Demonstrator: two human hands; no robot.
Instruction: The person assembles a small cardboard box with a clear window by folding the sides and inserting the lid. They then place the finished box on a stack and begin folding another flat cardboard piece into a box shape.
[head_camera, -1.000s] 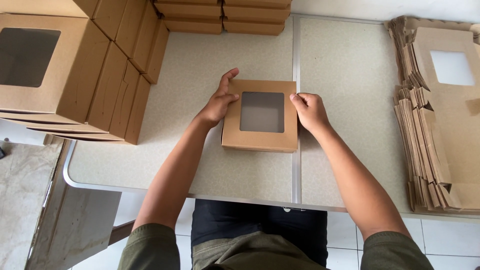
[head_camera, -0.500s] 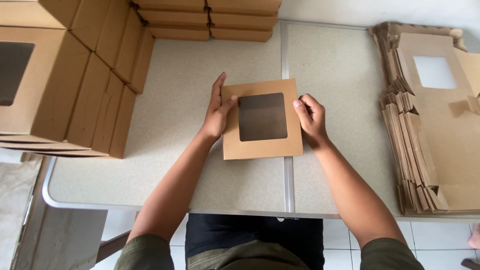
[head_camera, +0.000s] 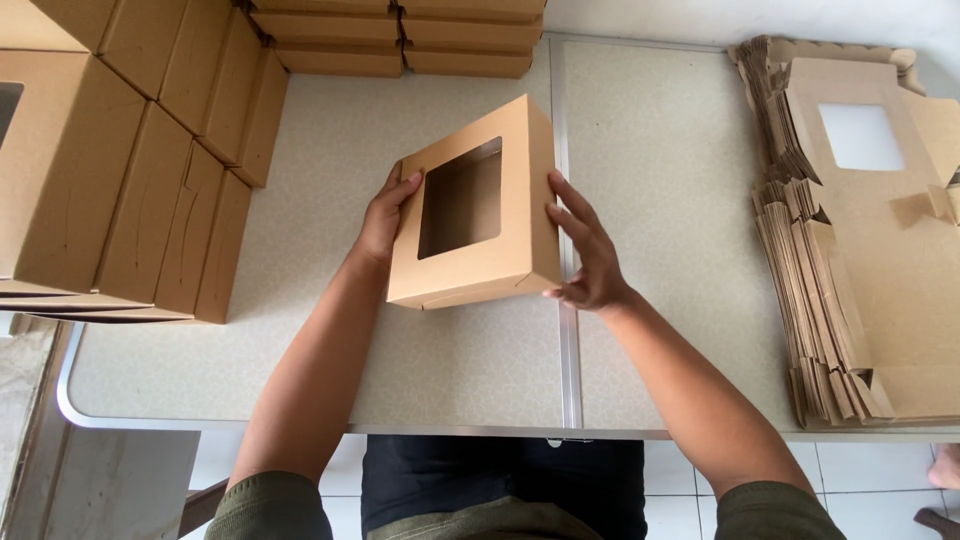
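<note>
Holding the folded window box (head_camera: 478, 205) tilted above the table (head_camera: 330, 340) — you're pressing your left hand (head_camera: 383, 218) and right hand (head_camera: 590, 255) flat against its opposite sides, fingers spread. Finished boxes (head_camera: 110, 170) are sitting left, flat blanks (head_camera: 860, 250) right.

left hand (head_camera: 383, 218): fingers curled | right hand (head_camera: 588, 255): fingers spread (palm inward) | 2 forearms extended forward

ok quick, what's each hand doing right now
Left hand: open, pressed flat on the left side of the cardboard box, holding it.
Right hand: open, fingers spread on the box's right side, holding it.
</note>
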